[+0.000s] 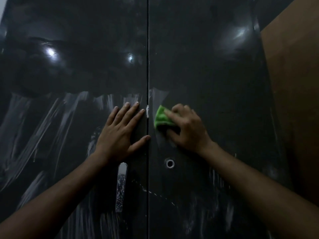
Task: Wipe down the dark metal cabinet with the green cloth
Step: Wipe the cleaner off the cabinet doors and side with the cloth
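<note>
The dark metal cabinet [215, 69] fills the view, its two doors meeting at a vertical seam down the middle. My right hand [187, 128] presses the folded green cloth [161, 118] against the right door, just right of the seam. My left hand [120, 133] lies flat on the left door with fingers spread, its thumb reaching the seam. Whitish streaks and smears cover the lower parts of both doors; the upper parts look darker and glossy.
A silver handle [121, 186] hangs on the left door below my left hand. A round keyhole [170, 163] sits on the right door under my right wrist. A brown wooden panel [293, 100] borders the cabinet on the right.
</note>
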